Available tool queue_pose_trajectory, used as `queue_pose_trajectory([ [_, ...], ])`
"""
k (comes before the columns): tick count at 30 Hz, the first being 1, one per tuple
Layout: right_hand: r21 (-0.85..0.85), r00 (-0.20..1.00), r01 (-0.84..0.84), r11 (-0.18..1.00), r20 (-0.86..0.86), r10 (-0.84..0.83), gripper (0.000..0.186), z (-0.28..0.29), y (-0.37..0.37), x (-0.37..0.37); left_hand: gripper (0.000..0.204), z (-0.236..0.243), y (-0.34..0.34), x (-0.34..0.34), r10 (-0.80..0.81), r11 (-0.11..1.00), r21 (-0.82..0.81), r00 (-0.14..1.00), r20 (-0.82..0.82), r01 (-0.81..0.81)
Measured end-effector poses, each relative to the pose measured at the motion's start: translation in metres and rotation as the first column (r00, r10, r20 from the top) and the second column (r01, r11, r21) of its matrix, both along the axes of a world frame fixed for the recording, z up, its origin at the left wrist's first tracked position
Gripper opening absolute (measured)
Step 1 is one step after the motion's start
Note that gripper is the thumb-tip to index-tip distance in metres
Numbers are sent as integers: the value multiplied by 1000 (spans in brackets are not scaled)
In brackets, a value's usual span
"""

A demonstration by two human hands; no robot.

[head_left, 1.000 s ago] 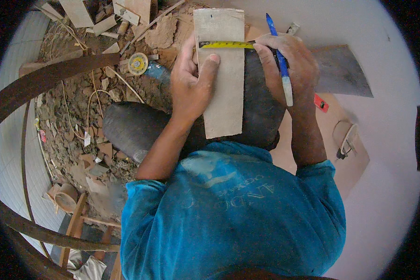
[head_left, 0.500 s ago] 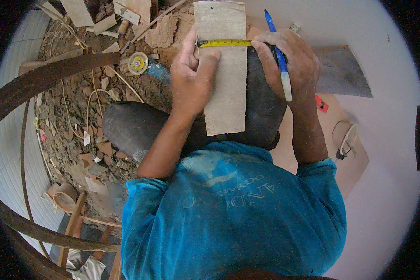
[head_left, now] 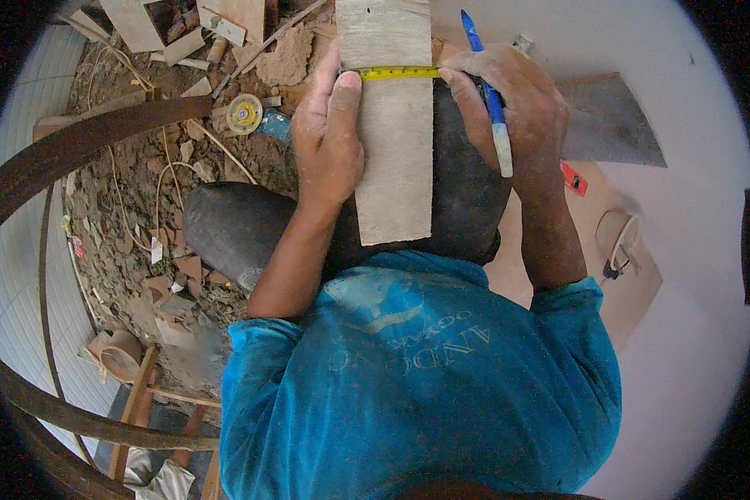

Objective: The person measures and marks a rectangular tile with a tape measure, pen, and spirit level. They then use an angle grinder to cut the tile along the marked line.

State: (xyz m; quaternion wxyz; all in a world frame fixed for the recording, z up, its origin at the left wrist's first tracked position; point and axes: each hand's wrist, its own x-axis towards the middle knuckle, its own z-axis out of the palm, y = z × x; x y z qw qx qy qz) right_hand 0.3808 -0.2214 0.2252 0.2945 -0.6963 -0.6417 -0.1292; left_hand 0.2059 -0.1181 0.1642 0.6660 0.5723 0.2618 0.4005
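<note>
A long, flat beige strip (head_left: 396, 158), like cut tile or board, stands lengthwise over my dark-trousered leg. My left hand (head_left: 329, 142) is closed on its left edge, the thumb lying by the end of the yellow measuring tape (head_left: 398, 72). That tape runs straight across the strip's width. On the right, my right hand (head_left: 521, 104) pinches the tape between thumb and forefinger at the strip's right edge. A blue marker pen (head_left: 493, 104) with a whitish lower end is also tucked in its fingers, pointing up. The tape's case is hidden by this hand.
An angle grinder (head_left: 273, 125) with a yellow disc lies on rubble left of my hands. Dark curved bars (head_left: 100, 125) cross the left side. A dark grey sheet (head_left: 612, 121) leans by the pale wall at right. A roundish container (head_left: 617, 233) stands below it.
The strip and my left hand have shifted slightly left. My left thumb has slid off the strip's face toward its left edge. My right hand has followed a little left and up.
</note>
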Motion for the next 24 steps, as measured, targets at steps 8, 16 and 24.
queue_pose_trajectory([
  [8, -33, 998, -1, 999, 61, 3, 15, -6, -3, 5, 52, -3, 1, -2, 39, 992, 118, 997, -59, -32],
  [16, -19, 999, 47, 999, -9, -47, 17, -7, -2, -4, 46, 6, -2, -1, 67, 998, 14, 997, -23, -67],
  [24, -11, 997, 57, 998, 60, -56, 14, -3, -2, -3, 25, -13, 3, 0, 101, 992, 74, 995, -7, -100],
])
